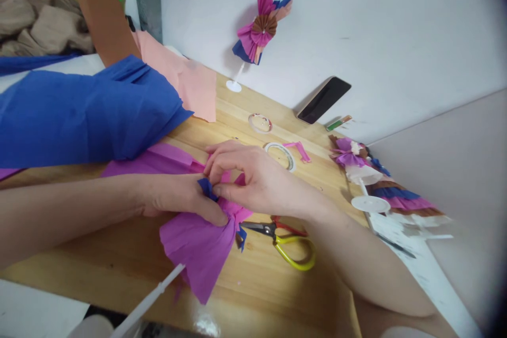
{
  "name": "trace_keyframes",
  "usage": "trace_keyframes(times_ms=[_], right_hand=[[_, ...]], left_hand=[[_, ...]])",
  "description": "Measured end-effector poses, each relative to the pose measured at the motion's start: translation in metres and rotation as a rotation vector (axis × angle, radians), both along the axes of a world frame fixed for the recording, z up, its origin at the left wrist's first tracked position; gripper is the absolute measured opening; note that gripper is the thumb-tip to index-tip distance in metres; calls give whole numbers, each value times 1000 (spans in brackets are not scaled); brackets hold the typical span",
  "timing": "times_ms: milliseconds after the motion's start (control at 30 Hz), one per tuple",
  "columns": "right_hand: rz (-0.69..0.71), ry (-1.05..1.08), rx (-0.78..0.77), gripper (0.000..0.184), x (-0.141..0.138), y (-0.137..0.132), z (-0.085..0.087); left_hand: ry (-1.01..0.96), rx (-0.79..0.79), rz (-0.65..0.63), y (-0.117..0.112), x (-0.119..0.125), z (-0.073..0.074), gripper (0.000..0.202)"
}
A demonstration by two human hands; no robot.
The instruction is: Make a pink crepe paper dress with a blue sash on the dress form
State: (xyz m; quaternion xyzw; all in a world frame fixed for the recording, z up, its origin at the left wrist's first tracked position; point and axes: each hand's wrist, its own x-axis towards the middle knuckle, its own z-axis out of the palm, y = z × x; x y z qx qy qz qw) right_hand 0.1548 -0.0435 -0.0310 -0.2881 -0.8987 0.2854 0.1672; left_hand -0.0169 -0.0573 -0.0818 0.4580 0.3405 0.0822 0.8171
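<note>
My left hand (pixel 180 193) presses its thumb onto the gathered waist of a purple crepe-paper piece (pixel 198 248). The paper flares out like a skirt around a white stick (pixel 152 296) that slants to the lower left. My right hand (pixel 253 177) is closed above it, thumb and fingers pinched at a small strip of blue crepe paper (pixel 206 188) beside my left hand. My fingers partly hide the strip and the upper part of the purple paper. Scissors (pixel 269 229) with one red and one yellow handle lie by the skirt, close to another blue scrap (pixel 241 237).
Blue crepe paper (pixel 87 116) and peach paper (pixel 190 84) lie at left, near a brown roll (pixel 105 26). A paper doll (pixel 263 31) on a stand, a phone (pixel 325 100) and tape rolls (pixel 281 156) are toward the wall. More paper dolls (pixel 350 153) stand at right.
</note>
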Motion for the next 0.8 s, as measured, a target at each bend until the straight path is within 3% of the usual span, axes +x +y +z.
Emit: trace_keyframes(times_ms=[200, 267, 500, 800], right_hand=[[6, 14, -17, 18, 5, 0, 2], [30, 16, 5, 25, 3, -1, 2], [39, 63, -63, 17, -5, -1, 3], [47, 183, -184, 14, 17, -3, 7]], left_hand=[[-50, -90, -24, -1, -1, 0, 26], [-58, -75, -28, 0, 0, 2, 23], [-6, 32, -33, 1, 3, 9, 23], [21, -41, -92, 2, 0, 0, 20]])
